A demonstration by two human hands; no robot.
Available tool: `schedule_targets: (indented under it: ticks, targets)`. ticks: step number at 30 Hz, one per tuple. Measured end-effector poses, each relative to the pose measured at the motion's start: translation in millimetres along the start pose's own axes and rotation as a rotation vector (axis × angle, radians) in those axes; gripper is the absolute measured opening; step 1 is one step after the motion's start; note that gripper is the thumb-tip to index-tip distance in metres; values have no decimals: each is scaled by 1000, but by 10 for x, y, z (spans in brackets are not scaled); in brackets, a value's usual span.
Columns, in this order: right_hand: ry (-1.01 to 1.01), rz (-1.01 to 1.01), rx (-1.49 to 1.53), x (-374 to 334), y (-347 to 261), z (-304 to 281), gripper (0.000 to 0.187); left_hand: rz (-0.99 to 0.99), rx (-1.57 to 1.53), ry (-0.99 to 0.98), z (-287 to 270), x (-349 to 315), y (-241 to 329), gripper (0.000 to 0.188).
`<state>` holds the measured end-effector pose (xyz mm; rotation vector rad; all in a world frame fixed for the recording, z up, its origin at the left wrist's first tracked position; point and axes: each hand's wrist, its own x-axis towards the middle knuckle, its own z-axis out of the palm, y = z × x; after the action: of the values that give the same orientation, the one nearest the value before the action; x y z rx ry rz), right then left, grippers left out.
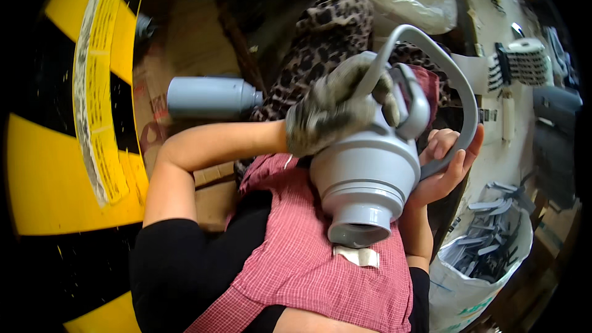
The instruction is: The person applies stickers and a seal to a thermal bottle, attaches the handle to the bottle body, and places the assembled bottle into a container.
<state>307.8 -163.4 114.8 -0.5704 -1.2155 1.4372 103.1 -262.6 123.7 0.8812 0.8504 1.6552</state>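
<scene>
Far left there's a grey plastic cylinder (209,96) lying on cardboard. The gloved left hand (330,114) is clamped on top of a grey plastic jug (370,172) held over the lap, the bare right hand (445,169) grips its curved handle. White bag of grey scraps (487,253) on the right.

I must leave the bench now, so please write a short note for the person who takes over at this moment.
Left hand: gloved, gripping the top of the grey plastic part.
Right hand: bare, supporting the part's curved handle from the side.
The part is held over the lap, above the red apron, open neck toward the camera.
Another grey piece lies on the left; a bag of grey scraps stands on the right.
Done or left: cannot tell.
</scene>
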Motion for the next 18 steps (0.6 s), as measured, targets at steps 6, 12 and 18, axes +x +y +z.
schedule_targets:
  ticks: [6,12,18]
  targets:
    - [-251,-253,436,556,4,-35,68,385,285,-209,-221,359,201,28]
    - [-736,153,-291,1817,107,308,51,478,376,6,96,1261,830,18]
    - [-387,558,141,2067,233,-569,42,972,1544,-155,-591,1988,448,39]
